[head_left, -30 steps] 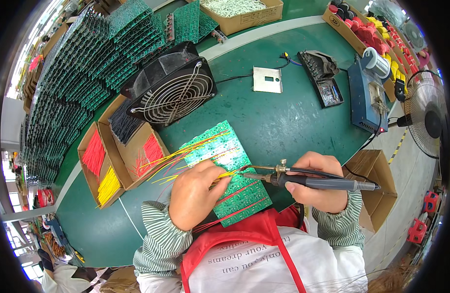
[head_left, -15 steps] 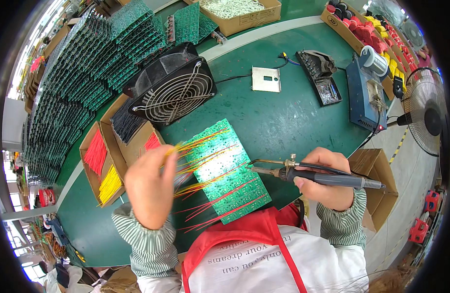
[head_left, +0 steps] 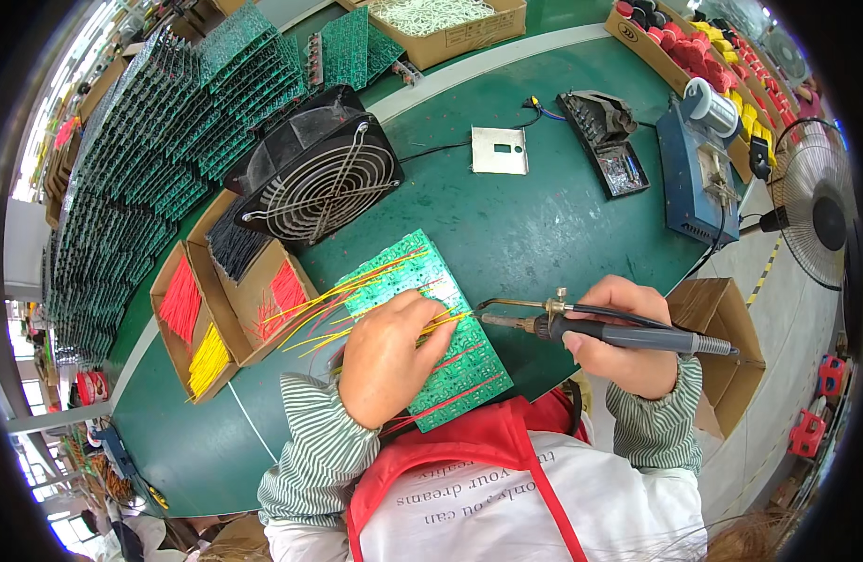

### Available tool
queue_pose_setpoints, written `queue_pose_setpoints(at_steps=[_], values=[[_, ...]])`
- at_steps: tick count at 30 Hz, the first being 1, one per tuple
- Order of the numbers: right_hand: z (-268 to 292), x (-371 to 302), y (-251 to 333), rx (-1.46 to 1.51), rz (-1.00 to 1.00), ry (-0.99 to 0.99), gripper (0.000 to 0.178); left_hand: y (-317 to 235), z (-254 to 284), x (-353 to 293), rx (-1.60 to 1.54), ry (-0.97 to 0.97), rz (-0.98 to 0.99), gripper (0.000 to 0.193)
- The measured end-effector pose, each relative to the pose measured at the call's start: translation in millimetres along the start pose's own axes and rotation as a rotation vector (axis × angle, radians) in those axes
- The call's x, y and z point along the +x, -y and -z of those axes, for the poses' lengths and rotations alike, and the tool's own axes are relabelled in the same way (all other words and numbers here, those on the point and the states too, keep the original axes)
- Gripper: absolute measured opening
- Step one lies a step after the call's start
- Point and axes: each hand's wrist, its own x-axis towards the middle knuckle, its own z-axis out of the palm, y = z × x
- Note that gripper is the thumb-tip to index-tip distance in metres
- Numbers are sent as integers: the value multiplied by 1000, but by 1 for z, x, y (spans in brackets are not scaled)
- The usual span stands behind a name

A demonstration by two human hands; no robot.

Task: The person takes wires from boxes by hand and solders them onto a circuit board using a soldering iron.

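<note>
A green circuit board (head_left: pixel 476 367) lies slantwise on the bench in front of me, with rows of red and yellow wires (head_left: pixel 342 281) running across it and off its left edge. My left hand (head_left: pixel 386 361) is over the middle of the board, thumb and forefinger pinched on a yellow wire (head_left: pixel 450 318) that points at the board's right edge. In my right hand (head_left: pixel 633 356) is a soldering iron (head_left: pixel 628 334) with a thin curved solder-feed tube (head_left: pixel 516 304) above it. Its tip is by the board's right edge, close to the wire's end.
A cardboard box (head_left: pixel 246 323) of red, yellow and black wires stands left of the board. Behind it are a black fan (head_left: pixel 324 178) and stacked circuit boards (head_left: pixel 150 150). A blue solder station (head_left: pixel 699 178) with a solder reel (head_left: pixel 713 108) is far right. An open carton (head_left: pixel 731 347) stands beside my right arm.
My left hand has moved right, from beside the wire box onto the board, bringing a yellow wire near the iron's tip. My right hand and the soldering iron have stayed nearly still.
</note>
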Motion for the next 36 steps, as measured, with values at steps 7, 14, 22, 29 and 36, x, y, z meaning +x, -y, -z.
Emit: queue_pose_setpoints(at_steps=[7, 14, 22, 29, 36], values=[[4, 1, 2, -8, 13, 1, 19, 1, 3, 2, 20, 17, -30, 12], [0, 2, -1, -18, 21, 8, 19, 0, 8, 2, 9, 70, 24, 13], [-2, 4, -3, -26, 5, 12, 19, 2, 7, 3, -23, 61, 5, 13], [4, 0, 2, -2, 54, -5, 19, 1, 8, 3, -8, 80, 17, 13], [3, -9, 6, -53, 110, 22, 18, 2, 16, -12, 71, 12, 10, 11]])
